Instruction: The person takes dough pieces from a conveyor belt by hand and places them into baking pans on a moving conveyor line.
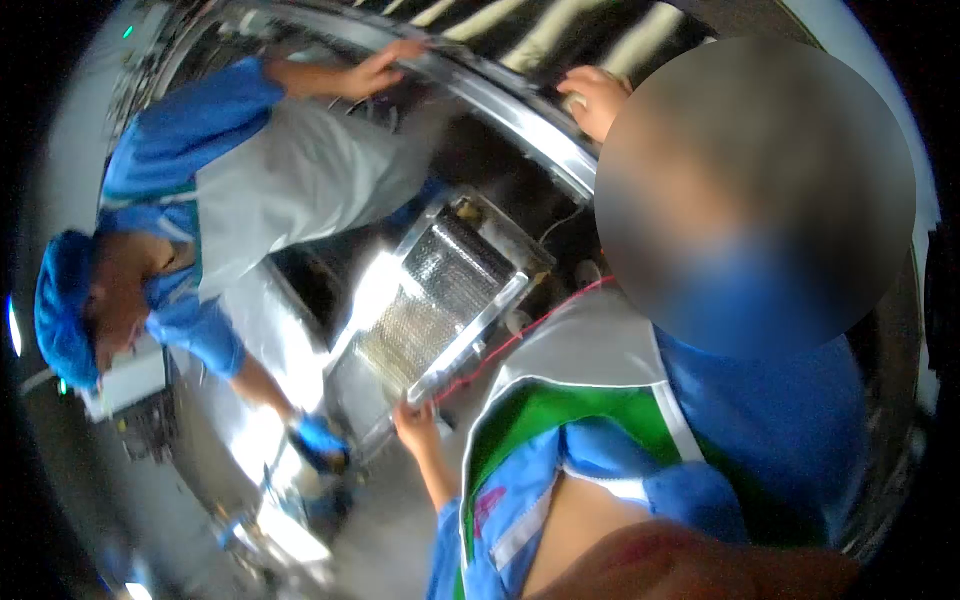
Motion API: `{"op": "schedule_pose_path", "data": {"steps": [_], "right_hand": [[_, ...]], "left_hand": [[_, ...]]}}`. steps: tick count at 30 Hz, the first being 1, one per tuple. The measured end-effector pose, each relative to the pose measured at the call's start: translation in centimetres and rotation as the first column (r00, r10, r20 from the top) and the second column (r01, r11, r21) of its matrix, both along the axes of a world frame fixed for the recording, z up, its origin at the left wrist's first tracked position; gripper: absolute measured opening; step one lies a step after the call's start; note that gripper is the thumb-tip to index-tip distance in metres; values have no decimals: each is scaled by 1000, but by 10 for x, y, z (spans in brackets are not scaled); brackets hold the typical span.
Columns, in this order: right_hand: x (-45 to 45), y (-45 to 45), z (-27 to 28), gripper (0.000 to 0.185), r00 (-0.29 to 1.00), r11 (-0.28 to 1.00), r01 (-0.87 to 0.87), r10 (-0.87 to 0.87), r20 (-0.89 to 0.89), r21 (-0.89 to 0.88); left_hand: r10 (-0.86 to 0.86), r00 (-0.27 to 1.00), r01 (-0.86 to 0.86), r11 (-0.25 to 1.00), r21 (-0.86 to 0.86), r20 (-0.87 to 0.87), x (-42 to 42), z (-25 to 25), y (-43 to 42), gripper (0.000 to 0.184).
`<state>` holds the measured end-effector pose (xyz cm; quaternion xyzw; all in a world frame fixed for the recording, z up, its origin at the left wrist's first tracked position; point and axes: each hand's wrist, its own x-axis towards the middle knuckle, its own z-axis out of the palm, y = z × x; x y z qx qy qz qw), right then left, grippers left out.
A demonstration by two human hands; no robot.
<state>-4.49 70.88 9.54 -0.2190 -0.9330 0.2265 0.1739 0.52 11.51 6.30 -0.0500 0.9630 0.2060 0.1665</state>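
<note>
down at the lower corner of the metal-framed box (448, 290), the wearer's left hand (418, 420) has its fingers right up against the frame, but it's blurry enough that you can't tell if the grip is closed on it or just touching. the box itself sits about mid-view, kinda tilted, with a shiny textured panel inside the bright frame. a red cable (540, 323) runs along the side nearest the wearer, past that same left hand

the right hand (597, 100) is way up by the long metal rail (510, 120), fingers curled, and honestly you can't tell if that grip has anything in it. past the rail there's a row of pale strips (545, 35) over something dark. part of that arm is hidden behind a blurred circle

across from the wearer, a co-worker (300, 190) in a blue cap (65, 310) and grey apron leans in. one bare hand (385, 72) is up at the rail, and the other, in a blue glove (320, 438), is lower down near the left hand but apart from it, by some blurry dark stuff
</note>
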Motion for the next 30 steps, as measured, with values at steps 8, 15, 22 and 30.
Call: {"op": "schedule_pose_path", "data": {"steps": [8,15,22,30], "right_hand": [[162,-45,3,35,897,908,343,-393,201,241],[209,-27,-53,44,979,935,195,-204,-1,296],[188,-77,-42,37,994,936,88,-103,27,342],[112,-134,-16,30,988,981,-115,96,124,155]], "left_hand": [[-104,984,114,991,66,-142,-63,-15,-5,41],[-141,930,203,967,153,-340,-81,-44,-7,39],[-62,919,136,977,164,-390,-61,-45,-32,35],[184,905,-147,981,124,-384,-24,-60,-93,33]]}}
